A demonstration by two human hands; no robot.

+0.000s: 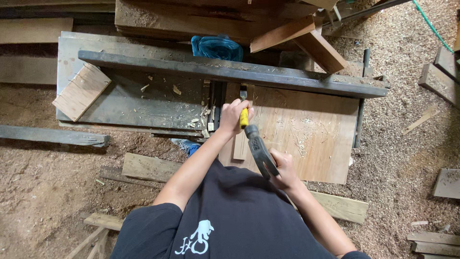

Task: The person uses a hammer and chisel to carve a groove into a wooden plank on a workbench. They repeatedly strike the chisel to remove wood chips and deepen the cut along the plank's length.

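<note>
While a small plywood square [81, 91] lies at the far left of the dark counter [134, 103], the left hand [234, 116] is closed around a yellow-handled chisel [244, 115] standing on a narrow wood strip [239, 144]. Just right of it, the right hand [283, 169] grips a dark hammer [260, 151], its head touching the chisel's top, over the plywood sheet [311, 134].

Matt pale wooden board [311, 129], dark dull metal hammer [261, 151] (yellow glossy plastic chisel handle [244, 118]), rough sawdust floor [407, 139]
</note>
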